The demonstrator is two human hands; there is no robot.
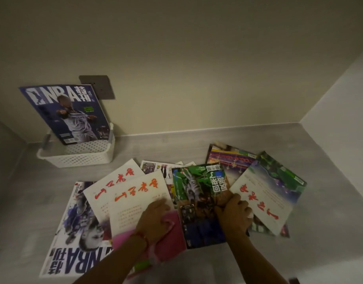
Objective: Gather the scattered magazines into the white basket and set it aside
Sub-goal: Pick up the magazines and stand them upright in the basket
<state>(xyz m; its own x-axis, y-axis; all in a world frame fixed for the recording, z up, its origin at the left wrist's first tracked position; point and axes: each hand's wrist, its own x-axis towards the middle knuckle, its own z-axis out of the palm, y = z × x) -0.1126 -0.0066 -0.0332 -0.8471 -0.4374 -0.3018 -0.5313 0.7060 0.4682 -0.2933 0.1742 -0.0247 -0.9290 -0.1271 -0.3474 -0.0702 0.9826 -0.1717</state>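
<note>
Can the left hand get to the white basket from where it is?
Probably yes. The left hand rests on the magazines, and the basket sits further back on the left with bare counter between them.

Left hand [156, 216] flat, palm down — right hand [234, 214] curled, fingers gripping; both forearms extended.

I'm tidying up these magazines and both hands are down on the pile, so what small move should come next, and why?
Probably close the right hand on the green-covered magazine under it and lift that toward the white basket. Only one blue NBA magazine stands in the basket, and the rest lie fanned out, overlapping, on the counter.
</note>
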